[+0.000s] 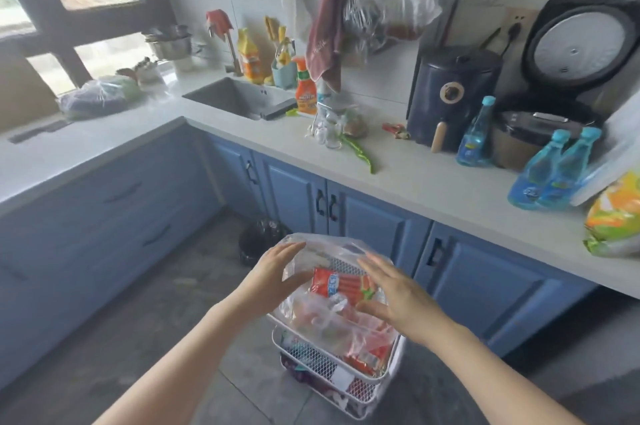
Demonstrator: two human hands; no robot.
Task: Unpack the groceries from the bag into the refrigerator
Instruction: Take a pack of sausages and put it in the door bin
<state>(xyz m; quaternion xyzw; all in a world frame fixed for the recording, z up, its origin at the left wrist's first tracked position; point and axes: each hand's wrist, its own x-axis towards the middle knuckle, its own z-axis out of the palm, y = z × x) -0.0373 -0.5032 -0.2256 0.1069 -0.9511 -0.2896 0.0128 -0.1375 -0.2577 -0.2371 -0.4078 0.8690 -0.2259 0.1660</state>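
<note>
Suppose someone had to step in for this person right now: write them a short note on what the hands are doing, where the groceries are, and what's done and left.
Left hand: open, fingers straight, touching the left side of the clear plastic bag.
Right hand: open, fingers spread, on the bag's right side.
The bag sits on top of the white wire rack on the floor by the blue cabinets. Inside it shows a red pack of sausages and more red packets lower down.
Done: nothing visibly unpacked from this bag yet.
Left: open the bag, lift the items out, carry them to the refrigerator, which is not in view.
</note>
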